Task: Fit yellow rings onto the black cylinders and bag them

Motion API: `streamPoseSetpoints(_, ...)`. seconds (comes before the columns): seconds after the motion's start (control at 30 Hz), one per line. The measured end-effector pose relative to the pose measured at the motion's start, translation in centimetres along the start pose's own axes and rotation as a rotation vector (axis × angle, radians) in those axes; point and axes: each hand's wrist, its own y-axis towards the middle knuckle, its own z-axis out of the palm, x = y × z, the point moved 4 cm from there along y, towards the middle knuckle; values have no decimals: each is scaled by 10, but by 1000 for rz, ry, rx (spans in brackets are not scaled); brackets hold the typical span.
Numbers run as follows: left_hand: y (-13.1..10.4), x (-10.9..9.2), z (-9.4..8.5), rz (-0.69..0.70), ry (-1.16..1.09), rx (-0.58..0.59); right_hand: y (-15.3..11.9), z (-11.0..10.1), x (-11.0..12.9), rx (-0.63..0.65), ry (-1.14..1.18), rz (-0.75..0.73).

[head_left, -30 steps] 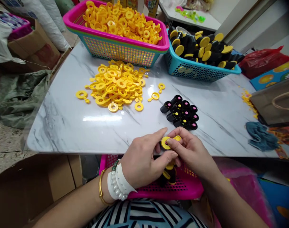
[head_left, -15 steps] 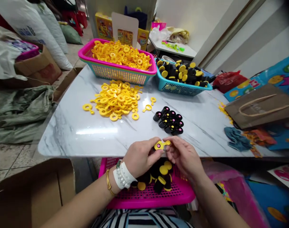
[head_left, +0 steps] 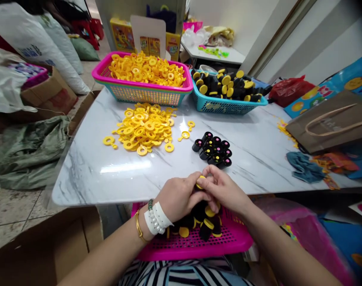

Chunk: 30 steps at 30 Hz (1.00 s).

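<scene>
Above the table's front edge, my left hand (head_left: 181,195) and my right hand (head_left: 227,190) meet with fingers closed around one small piece. Only its round yellow lid (head_left: 200,182) shows; the rest is hidden by the fingers. My right thumb presses on that lid. Below, a pink basket (head_left: 195,251) holds several black cylinders with yellow lids (head_left: 206,230). Just beyond my hands stands a cluster of black open-topped cylinders (head_left: 216,150) with pink or yellow centres. Behind and to the left lies a heap of yellow rings with small tabs (head_left: 145,128).
A pink-rimmed basket (head_left: 145,90) full of yellow rings stands at the back, beside a blue basket (head_left: 225,106) of yellow-lidded black cylinders. On the right are a brown paper bag (head_left: 332,123) and a blue cloth (head_left: 305,167). A cardboard box (head_left: 50,250) sits lower left.
The yellow ring's small tabbed end no longer sticks out; a round yellow lid now shows between my fingers. My right hand has closed in over the piece. The view has shifted slightly.
</scene>
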Motion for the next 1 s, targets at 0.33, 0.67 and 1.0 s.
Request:
streamPoseSetpoints(0.33,-11,-11,-18,115,133,57,-50,-22,3,-15,-530,-76)
streamPoseSetpoints(0.67,24,51,-64,-269,654,-329,53,-31,86,-480,-1585,-741)
streamPoseSetpoints(1.0,-10,37,-58,-140,463,-310,17,17,66,-272,-1424,-895)
